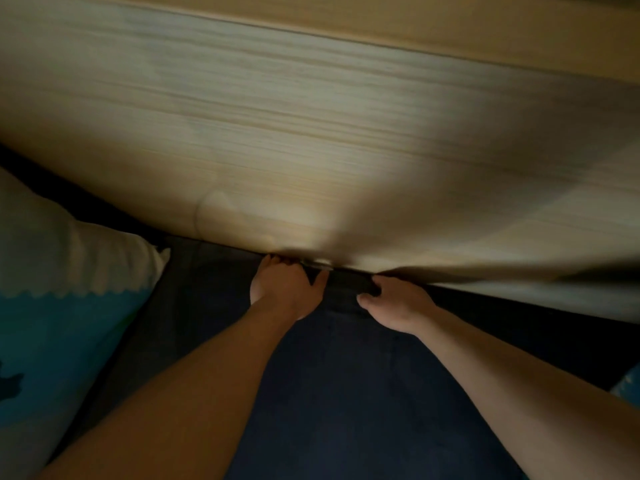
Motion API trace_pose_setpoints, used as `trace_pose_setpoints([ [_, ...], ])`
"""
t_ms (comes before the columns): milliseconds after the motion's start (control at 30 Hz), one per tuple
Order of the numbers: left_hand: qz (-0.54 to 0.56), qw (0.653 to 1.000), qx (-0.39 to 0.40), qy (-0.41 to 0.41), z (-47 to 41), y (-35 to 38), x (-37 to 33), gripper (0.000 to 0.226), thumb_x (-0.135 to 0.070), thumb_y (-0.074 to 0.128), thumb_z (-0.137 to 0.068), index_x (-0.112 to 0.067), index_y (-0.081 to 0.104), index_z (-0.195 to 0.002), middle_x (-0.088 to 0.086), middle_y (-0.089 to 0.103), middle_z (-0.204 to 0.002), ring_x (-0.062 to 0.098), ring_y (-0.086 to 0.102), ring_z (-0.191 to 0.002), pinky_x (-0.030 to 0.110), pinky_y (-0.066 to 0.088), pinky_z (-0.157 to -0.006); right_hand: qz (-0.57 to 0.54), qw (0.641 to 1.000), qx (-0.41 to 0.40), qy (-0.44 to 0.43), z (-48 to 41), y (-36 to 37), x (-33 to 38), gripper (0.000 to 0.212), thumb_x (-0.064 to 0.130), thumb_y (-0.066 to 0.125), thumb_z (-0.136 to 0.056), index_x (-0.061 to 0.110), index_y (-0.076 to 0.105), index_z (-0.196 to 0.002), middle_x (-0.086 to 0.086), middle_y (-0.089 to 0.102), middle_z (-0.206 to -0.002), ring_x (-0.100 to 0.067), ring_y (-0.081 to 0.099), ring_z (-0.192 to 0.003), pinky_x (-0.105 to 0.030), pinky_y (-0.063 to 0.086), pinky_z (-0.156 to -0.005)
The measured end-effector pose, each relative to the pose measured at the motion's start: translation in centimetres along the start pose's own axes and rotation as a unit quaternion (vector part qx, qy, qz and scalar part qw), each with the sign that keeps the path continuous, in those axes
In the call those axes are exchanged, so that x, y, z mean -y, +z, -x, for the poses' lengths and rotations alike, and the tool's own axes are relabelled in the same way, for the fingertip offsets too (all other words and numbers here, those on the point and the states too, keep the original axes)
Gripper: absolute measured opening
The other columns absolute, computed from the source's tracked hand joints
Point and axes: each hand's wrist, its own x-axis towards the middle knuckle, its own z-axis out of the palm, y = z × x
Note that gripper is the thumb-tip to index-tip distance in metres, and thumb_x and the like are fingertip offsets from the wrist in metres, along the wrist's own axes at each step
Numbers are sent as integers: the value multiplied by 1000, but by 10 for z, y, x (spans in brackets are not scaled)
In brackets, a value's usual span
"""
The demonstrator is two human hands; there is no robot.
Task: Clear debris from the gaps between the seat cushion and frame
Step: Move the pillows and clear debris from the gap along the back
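Note:
A dark blue seat cushion (339,393) fills the lower middle of the head view. Behind it rises a pale striped back panel (311,133), blurred by motion. Where the two meet runs a dark gap (349,271). My left hand (285,289) lies at that gap, its fingertips tucked under the panel's lower edge, where a small pale bit shows that I cannot identify. My right hand (394,304) sits just to the right with its fingers curled over the cushion's back edge. No debris is clearly visible.
A white and teal pillow (69,289) leans at the left beside the cushion. A pale blue corner (628,388) shows at the right edge. The scene is dim, with shadow along the gap to the right.

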Motion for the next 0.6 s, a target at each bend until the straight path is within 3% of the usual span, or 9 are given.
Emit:
trace_pose_setpoints([
  [100,5,1000,-17,-17,-2,-1,-7,65,-61,29,-90,-14,70,-72,6,69,-79,22,61,-83,32,41,-84,-42,999,5,-1,-11,6,7,13,30,46,-81,20,53,-79,0,55,-71,-21,54,-65,-30,38,-55],
  [167,10,1000,-18,-20,-4,-1,-11,59,-56,31,-90,-18,61,-56,1,60,-59,18,52,-59,32,39,-71,-60,998,4,0,-16,9,12,14,22,46,-80,20,44,-66,0,47,-62,-19,45,-55,-29,33,-51],
  [233,23,999,-25,-16,-7,3,-16,53,-48,34,-90,-18,55,-52,1,57,-55,19,50,-55,29,35,-61,-45,999,0,-3,-19,9,18,16,18,43,-80,18,43,-64,-1,44,-61,-19,43,-55,-30,34,-53],
  [333,31,999,-29,-6,-9,4,-22,49,-41,37,-91,-18,50,-50,2,54,-53,17,47,-51,27,27,-50,13,1000,-20,-17,-20,13,29,11,17,42,-82,16,53,-80,-3,54,-75,-22,54,-69,-31,45,-62],
  [433,-16,998,-40,47,-8,5,-26,41,-32,41,-92,-22,48,-53,0,61,-64,19,53,-57,26,31,-58,45,997,-30,-45,-21,23,39,23,16,42,-87,15,58,-104,-7,63,-98,-25,62,-85,-36,54,-74],
  [533,-5,997,-44,64,-13,4,-25,31,-31,41,-91,-22,62,-71,3,68,-75,24,63,-72,33,36,-75,39,997,-33,-62,-25,26,43,25,15,42,-89,14,58,-108,-9,64,-106,-26,62,-91,-38,54,-78],
  [600,25,998,-28,48,-15,6,-23,36,-37,37,-92,-23,68,-80,2,69,-76,23,62,-74,39,32,-92,8,998,-32,-57,-27,26,42,26,14,42,-89,14,57,-110,-10,63,-109,-27,62,-94,-38,53,-82],
])
